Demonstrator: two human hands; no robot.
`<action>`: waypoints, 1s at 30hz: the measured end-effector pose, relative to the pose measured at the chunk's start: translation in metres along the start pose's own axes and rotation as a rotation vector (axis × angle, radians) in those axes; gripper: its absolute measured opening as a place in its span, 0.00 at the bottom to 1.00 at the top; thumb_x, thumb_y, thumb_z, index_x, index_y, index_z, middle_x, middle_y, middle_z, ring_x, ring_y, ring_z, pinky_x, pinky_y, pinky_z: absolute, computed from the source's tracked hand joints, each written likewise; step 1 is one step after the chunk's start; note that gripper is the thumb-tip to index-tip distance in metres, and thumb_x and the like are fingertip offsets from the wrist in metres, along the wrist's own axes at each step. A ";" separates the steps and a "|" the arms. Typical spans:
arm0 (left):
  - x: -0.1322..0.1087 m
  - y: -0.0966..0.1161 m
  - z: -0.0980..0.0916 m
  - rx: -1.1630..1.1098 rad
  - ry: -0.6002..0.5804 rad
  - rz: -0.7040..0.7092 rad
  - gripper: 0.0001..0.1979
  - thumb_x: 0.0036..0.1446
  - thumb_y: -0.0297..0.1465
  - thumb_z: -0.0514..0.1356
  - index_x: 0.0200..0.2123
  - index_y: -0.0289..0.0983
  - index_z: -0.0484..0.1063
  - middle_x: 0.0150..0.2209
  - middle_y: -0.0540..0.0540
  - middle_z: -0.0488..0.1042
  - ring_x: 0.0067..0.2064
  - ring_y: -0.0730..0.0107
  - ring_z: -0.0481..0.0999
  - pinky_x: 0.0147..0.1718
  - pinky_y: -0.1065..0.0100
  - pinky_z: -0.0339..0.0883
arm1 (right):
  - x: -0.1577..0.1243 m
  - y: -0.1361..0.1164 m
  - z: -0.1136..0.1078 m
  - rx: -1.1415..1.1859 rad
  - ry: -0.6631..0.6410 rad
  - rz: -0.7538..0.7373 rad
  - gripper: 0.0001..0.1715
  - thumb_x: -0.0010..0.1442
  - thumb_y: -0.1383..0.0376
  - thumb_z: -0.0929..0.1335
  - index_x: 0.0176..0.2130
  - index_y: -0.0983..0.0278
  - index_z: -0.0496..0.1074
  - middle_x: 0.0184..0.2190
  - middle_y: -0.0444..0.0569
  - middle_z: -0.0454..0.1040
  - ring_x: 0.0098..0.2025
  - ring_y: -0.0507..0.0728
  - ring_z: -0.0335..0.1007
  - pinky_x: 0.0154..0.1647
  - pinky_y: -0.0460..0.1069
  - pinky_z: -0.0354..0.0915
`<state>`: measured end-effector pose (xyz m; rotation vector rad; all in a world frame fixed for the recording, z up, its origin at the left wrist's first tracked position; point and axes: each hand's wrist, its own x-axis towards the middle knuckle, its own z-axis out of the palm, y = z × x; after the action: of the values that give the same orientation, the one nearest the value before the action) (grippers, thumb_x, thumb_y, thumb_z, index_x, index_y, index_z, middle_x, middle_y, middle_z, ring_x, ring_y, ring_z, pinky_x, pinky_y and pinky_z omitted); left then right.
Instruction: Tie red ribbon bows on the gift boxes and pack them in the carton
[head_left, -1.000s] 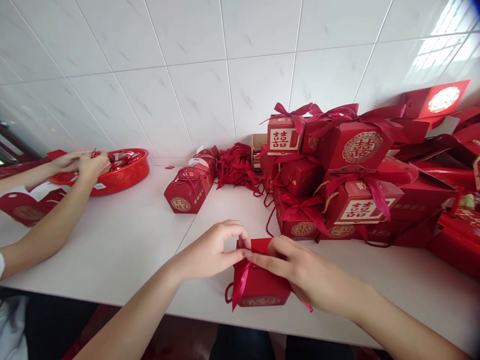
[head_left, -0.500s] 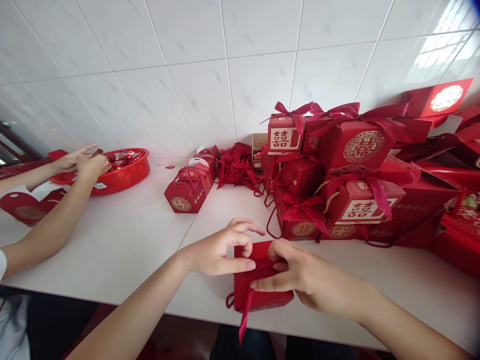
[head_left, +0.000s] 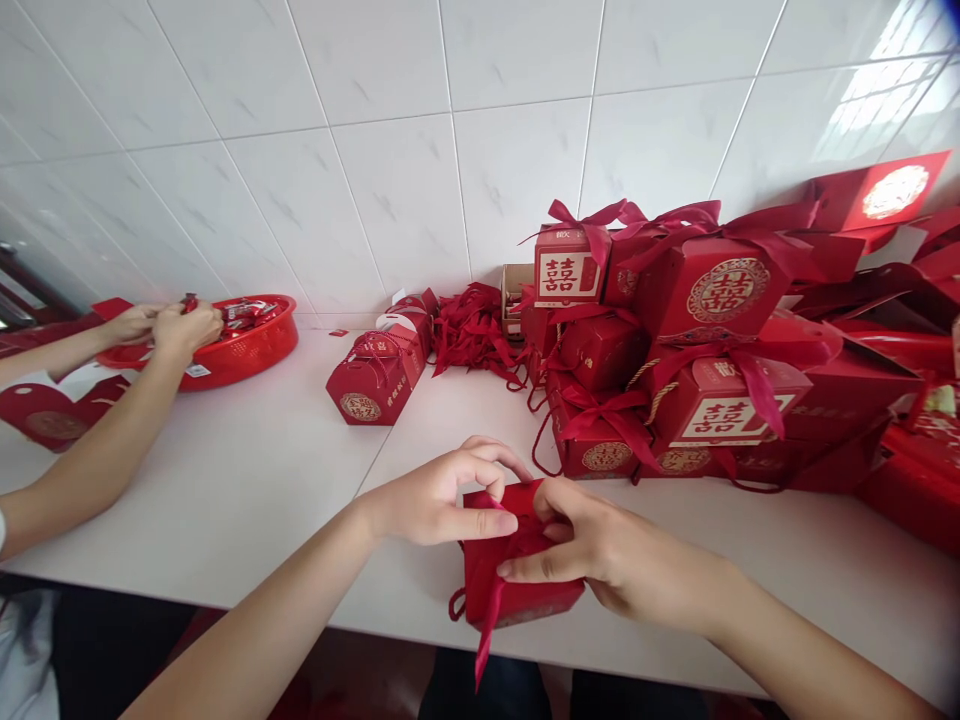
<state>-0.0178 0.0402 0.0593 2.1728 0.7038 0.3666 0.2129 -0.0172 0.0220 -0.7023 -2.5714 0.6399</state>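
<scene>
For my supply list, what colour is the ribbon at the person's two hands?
The ribbon is pinkish red, best seen in the head view.

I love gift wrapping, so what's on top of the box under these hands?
A red ribbon lies across the box; the left hand and right hand hide part of its top.

Behind the white bench (head_left: 262,500) rises a wall (head_left: 390,60) of glossy white tiles (head_left: 517,50) with faint grey marbling. A barred patch of light (head_left: 874,85) gleams above the bench's right end, and the space (head_left: 375,675) below its front edge is dim.
</scene>
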 end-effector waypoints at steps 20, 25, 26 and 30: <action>-0.004 0.008 0.039 -0.241 0.339 -0.213 0.02 0.52 0.29 0.64 0.29 0.38 0.74 0.35 0.46 0.81 0.58 0.56 0.70 0.53 0.59 0.65 | 0.001 0.000 -0.001 -0.010 0.029 -0.009 0.30 0.61 0.78 0.61 0.55 0.53 0.73 0.38 0.49 0.59 0.39 0.53 0.60 0.40 0.48 0.65; -0.003 0.008 0.040 -0.292 0.325 -0.235 0.09 0.51 0.30 0.65 0.22 0.38 0.69 0.32 0.45 0.82 0.58 0.56 0.70 0.52 0.61 0.65 | 0.001 0.006 -0.005 -0.029 0.172 -0.062 0.20 0.61 0.78 0.62 0.43 0.59 0.75 0.36 0.49 0.64 0.38 0.54 0.60 0.38 0.49 0.61; -0.003 0.007 0.040 -0.292 0.330 -0.231 0.10 0.51 0.30 0.65 0.21 0.38 0.68 0.32 0.46 0.82 0.58 0.57 0.70 0.52 0.62 0.65 | 0.001 0.008 -0.005 -0.042 0.220 -0.059 0.18 0.61 0.79 0.61 0.41 0.61 0.73 0.34 0.49 0.65 0.37 0.54 0.60 0.38 0.49 0.60; -0.004 0.005 0.042 -0.239 0.352 -0.244 0.04 0.50 0.31 0.67 0.27 0.38 0.76 0.38 0.45 0.82 0.57 0.57 0.72 0.52 0.63 0.65 | -0.001 0.016 -0.003 0.048 0.340 0.016 0.13 0.60 0.79 0.60 0.35 0.61 0.58 0.31 0.44 0.65 0.32 0.52 0.59 0.34 0.47 0.59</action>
<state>0.0006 0.0102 0.0363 1.7901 1.0502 0.6765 0.2214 -0.0046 0.0161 -0.7455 -2.2333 0.5336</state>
